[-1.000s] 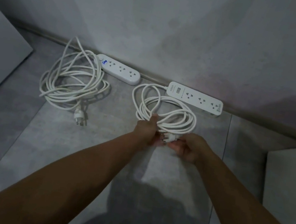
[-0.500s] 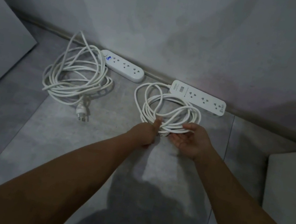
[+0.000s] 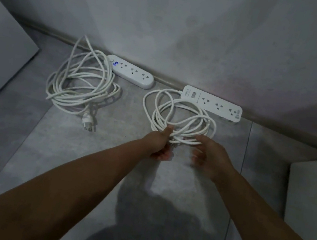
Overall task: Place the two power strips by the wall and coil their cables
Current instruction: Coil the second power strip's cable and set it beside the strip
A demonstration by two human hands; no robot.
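Coil of white round power cable (image 3: 182, 121), lying wallward of both hands, near edge gripped by left hand (image 3: 160, 144); right hand (image 3: 213, 157) alongside, blurred, grasp indeterminable.

Smooth white plastic is seen on the power strip (image 3: 211, 103) beyond the grip; the gripped cable (image 3: 187, 115) is smooth-sheathed, floor (image 3: 60, 156) matt.
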